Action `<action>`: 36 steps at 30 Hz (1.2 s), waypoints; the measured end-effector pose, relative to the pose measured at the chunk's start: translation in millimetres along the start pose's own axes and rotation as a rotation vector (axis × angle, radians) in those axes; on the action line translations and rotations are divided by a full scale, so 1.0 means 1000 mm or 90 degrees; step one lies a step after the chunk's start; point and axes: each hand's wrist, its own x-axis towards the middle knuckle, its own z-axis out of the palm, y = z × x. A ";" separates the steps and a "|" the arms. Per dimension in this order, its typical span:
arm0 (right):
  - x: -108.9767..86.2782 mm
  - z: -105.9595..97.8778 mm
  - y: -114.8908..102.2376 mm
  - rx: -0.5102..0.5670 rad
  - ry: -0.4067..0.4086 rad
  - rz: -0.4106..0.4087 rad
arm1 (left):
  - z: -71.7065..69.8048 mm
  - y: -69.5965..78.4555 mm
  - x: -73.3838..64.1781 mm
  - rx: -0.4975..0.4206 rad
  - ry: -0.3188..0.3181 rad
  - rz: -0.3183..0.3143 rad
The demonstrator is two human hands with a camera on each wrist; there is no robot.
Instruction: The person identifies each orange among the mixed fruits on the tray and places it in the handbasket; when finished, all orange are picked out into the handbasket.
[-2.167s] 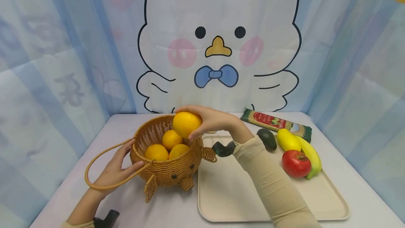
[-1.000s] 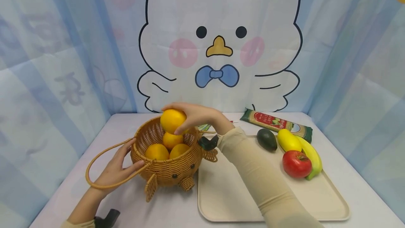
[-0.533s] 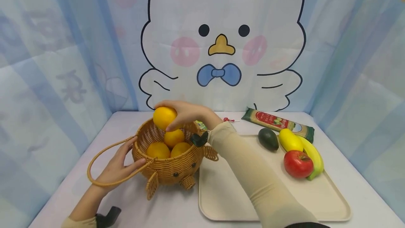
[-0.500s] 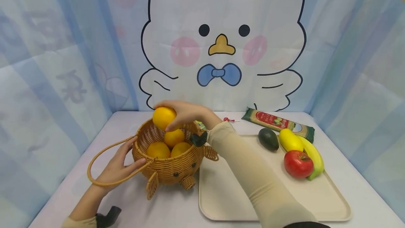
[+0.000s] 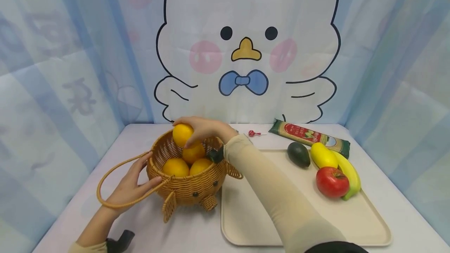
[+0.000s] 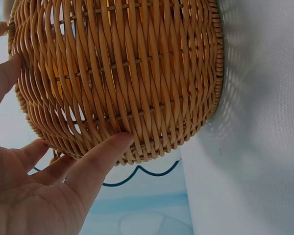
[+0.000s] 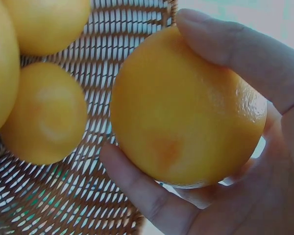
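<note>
In the head view, my right hand grips an orange inside the far part of a wicker basket. Close up in the right wrist view, thumb and fingers wrap that orange; beside it more oranges lie in the basket. My left hand rests against the basket's left side, fingers spread and fairly straight. The looped handle lies across its wrist. From the left wrist view, fingertips touch the woven wall. The basket's floor is mostly hidden.
To the right is a beige tray with an avocado, a yellow fruit, a banana and a red apple. Behind lie a green packet and a lollipop. Curtains enclose the table.
My right hand has carried the orange left over the basket, then lowered it inside. The left hand stays at the basket's side. The lollipop behind has come into view.
</note>
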 end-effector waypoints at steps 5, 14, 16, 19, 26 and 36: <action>0.004 0.000 0.002 -0.031 -0.011 0.019 | 0.000 -0.001 0.001 0.001 0.000 0.004; 0.008 0.003 -0.005 -0.005 -0.097 0.051 | -0.001 -0.001 0.001 0.001 0.000 0.007; 0.009 0.004 -0.006 -0.003 -0.135 0.051 | -0.001 -0.001 0.001 0.001 0.001 0.006; 0.009 0.005 -0.008 -0.008 -0.182 0.070 | -0.001 -0.001 0.001 0.000 0.000 0.003; 0.007 0.010 -0.017 0.012 -0.297 0.114 | -0.002 -0.001 0.001 0.003 -0.002 0.001; 0.012 0.020 -0.029 -0.021 -0.379 0.105 | -0.001 0.000 0.001 0.007 -0.002 -0.004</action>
